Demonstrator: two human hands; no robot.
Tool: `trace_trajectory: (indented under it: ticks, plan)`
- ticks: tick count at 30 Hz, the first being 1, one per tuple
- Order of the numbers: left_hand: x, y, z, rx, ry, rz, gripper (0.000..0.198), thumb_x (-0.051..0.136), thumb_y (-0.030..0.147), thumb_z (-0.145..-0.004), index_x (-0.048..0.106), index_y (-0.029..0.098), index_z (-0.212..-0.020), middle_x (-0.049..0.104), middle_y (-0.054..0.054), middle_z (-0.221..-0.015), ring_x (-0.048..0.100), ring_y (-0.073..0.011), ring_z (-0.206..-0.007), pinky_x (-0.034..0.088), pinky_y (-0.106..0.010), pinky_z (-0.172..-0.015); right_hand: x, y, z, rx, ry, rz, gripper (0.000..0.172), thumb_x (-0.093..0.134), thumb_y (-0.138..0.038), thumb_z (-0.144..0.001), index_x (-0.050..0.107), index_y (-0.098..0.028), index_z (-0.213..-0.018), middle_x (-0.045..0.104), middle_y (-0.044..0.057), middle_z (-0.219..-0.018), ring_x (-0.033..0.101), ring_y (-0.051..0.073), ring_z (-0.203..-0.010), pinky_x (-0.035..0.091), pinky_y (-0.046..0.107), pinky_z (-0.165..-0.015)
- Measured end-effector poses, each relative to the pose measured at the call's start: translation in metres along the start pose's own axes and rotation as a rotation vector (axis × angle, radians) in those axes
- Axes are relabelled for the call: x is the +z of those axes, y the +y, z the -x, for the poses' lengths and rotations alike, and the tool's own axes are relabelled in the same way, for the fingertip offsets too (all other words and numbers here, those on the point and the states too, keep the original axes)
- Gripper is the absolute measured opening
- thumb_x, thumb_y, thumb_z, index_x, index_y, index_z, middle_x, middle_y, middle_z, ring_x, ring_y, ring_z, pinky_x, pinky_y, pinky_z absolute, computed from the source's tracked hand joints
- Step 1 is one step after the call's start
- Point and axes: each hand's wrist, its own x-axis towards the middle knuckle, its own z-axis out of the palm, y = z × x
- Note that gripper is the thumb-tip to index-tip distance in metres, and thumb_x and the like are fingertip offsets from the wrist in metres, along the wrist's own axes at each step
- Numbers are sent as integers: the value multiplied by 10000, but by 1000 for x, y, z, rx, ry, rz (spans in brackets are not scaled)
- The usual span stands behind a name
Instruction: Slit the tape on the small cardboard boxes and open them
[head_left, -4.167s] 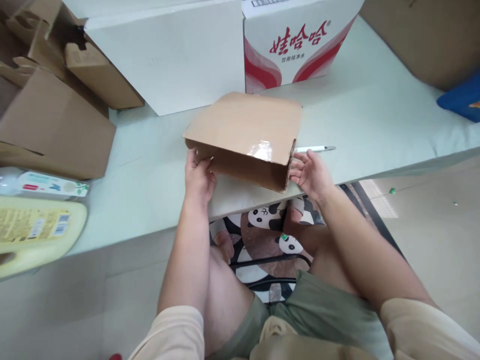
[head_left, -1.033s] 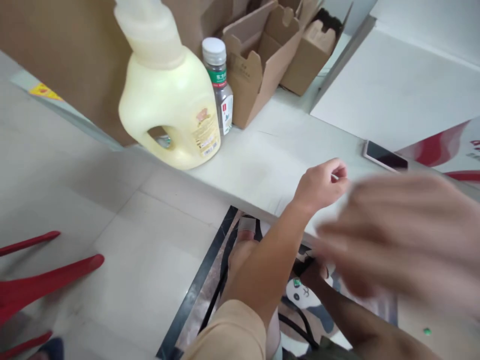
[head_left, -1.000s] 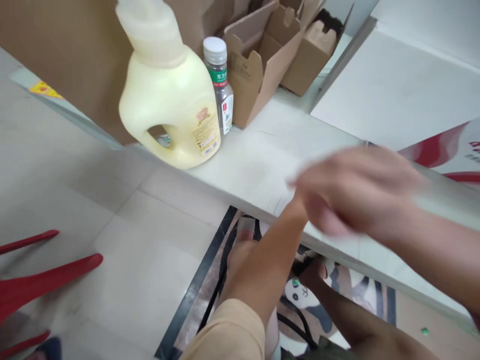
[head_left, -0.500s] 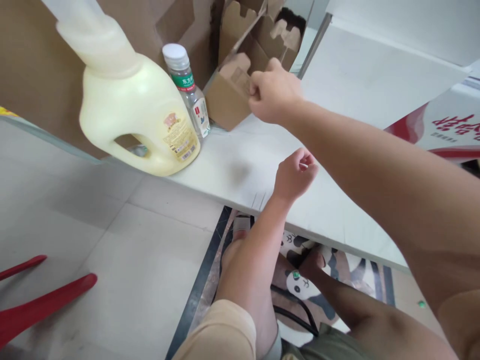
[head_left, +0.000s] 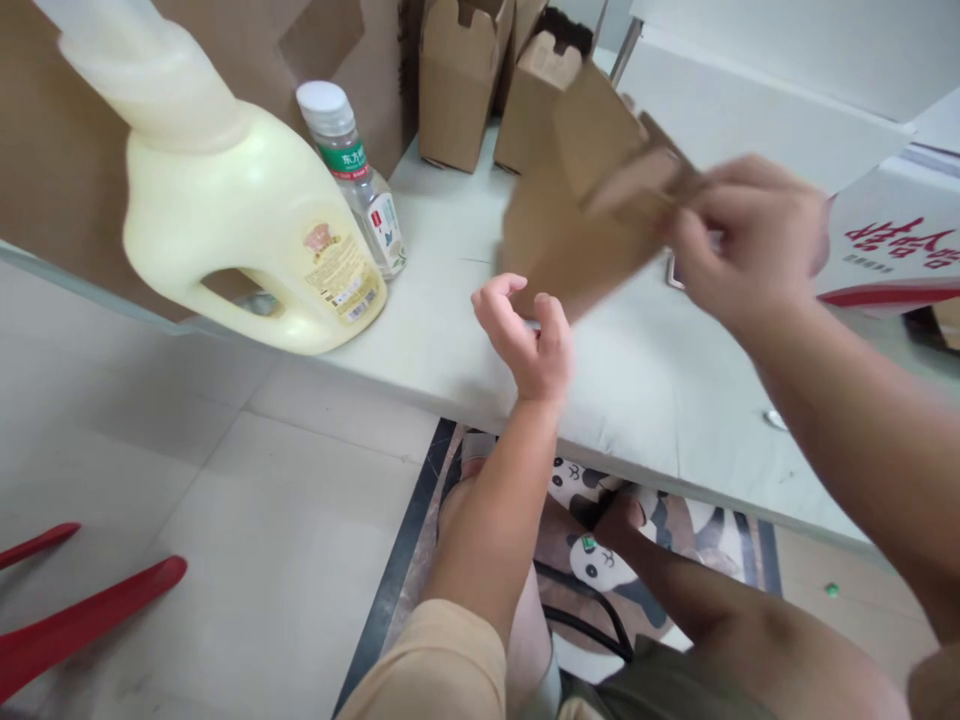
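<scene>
One brown carton (head_left: 555, 238) in right hand (head_left: 757, 238), just beyond left hand (head_left: 531, 342)

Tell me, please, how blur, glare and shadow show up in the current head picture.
In the head view, the brown carton gripped by the right hand is smeared, probably by motion; in the head view, the left hand looks sharper; also in the head view, the yellow jug carries a soft highlight, and shadow dims the floor near the table.

Carton (head_left: 551, 240) in right hand (head_left: 757, 235) — bottle (head_left: 381, 222) left, jug (head_left: 247, 225) farther left.
</scene>
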Motion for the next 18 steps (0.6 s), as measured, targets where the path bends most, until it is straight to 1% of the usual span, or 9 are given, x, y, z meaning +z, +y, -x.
trace_trajectory:
  ticks: [2, 4, 6, 8, 10, 12, 15, 16, 18]
  plan:
    - [-3, -3, -2, 16, 6, 12, 144, 548, 204, -871, 500, 234, -1003, 554, -56, -1016, 572, -201, -1039, 448, -391, -1009, -14, 2, 33, -12, -21, -80, 179, 543, -329, -961, 650, -217, -872, 700, 101, -1065, 643, 271, -1169, 541, 424, -929]
    - [-1, -6, -1, 0, -78, 47, 165, 535, 307, -928, 508, 237, -1075, 578, -74, -1097, 578, -221, -1131, 429, -419, -1064, -15, 2, 58, 25, -39, -151, 196, 538, -383, -970, 667, -240, -1007, 696, 95, -1117, 635, 279, -1208, 563, 428, -906]
    - [4, -10, 3, -13, -258, 119, 277, 495, 442, -973, 514, 243, -1165, 600, -93, -1213, 559, -246, -1255, 391, -441, -1130, -10, 4, 78, 90, -21, -208, 242, 555, -415, -962, 656, -265, -1122, 688, 88, -1169, 640, 281, -1211, 580, 435, -892]
    - [14, -13, 12, -23, -492, 209, 419, 443, 573, -983, 512, 256, -1248, 595, -100, -1340, 515, -265, -1368, 342, -445, -1190, -10, 13, 99, 164, 31, -261, 305, 572, -437, -952, 624, -294, -1217, 673, 83, -1217, 646, 283, -1212, 591, 444, -888]
    - [25, -16, 24, -44, -694, 275, 534, 412, 666, -966, 500, 272, -1317, 556, -95, -1457, 464, -276, -1447, 307, -436, -1228, -18, 27, 129, 241, 103, -315, 375, 587, -452, -941, 576, -326, -1294, 657, 78, -1249, 651, 285, -1206, 599, 456, -886]
    - [37, -19, 36, -71, -824, 302, 613, 410, 718, -944, 474, 286, -1376, 505, -90, -1536, 420, -277, -1496, 295, -428, -1246, -29, 44, 164, 313, 192, -370, 451, 600, -462, -931, 512, -360, -1362, 643, 71, -1265, 661, 282, -1187, 602, 469, -886]
    - [48, -26, 44, -89, -899, 270, 698, 458, 758, -902, 439, 298, -1426, 454, -87, -1592, 364, -269, -1539, 277, -417, -1269, -38, 66, 213, 375, 357, -471, 584, 641, -445, -909, 396, -433, -1440, 629, 44, -1255, 683, 247, -1118, 598, 466, -905]
    - [50, -29, 44, -94, -882, 240, 726, 486, 767, -883, 431, 298, -1434, 436, -87, -1607, 343, -267, -1552, 264, -413, -1278, -37, 71, 225, 381, 400, -502, 618, 653, -431, -905, 367, -454, -1452, 624, 34, -1256, 685, 232, -1107, 593, 457, -918]
    - [53, -35, 37, -120, -785, 170, 752, 481, 776, -877, 404, 304, -1457, 370, -79, -1652, 284, -259, -1581, 233, -416, -1296, -34, 76, 240, 385, 429, -540, 654, 662, -406, -905, 332, -466, -1466, 609, 29, -1297, 672, 215, -1141, 577, 442, -956]
